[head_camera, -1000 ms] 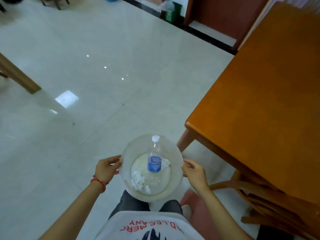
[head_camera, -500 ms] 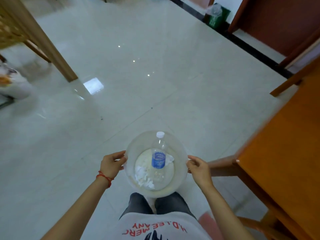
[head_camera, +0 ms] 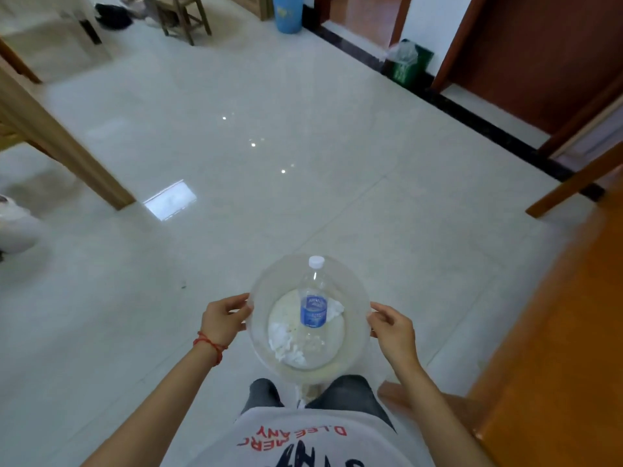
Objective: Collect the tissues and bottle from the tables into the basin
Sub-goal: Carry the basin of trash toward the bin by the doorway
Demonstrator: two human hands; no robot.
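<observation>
I hold a clear round basin [head_camera: 354, 291] in front of my waist, above the tiled floor. My left hand [head_camera: 222, 318] grips its left rim and my right hand [head_camera: 392, 328] grips its right rim. Inside lies a clear plastic bottle [head_camera: 314, 306] with a blue label and a white cap, the cap pointing away from me. Crumpled white tissues [head_camera: 286, 345] rest on the basin's bottom, beside and partly under the bottle.
An orange wooden table [head_camera: 566, 348] fills the right edge. A light wooden table leg [head_camera: 64, 146] slants at the left. Further back stand a green bin [head_camera: 409, 64], a blue bin [head_camera: 287, 13] and a wooden chair [head_camera: 182, 15].
My view has swung left, away from the orange table, which has slid toward the right edge. The left table leg and far bins have come into sight. Both hands keep the basin.
</observation>
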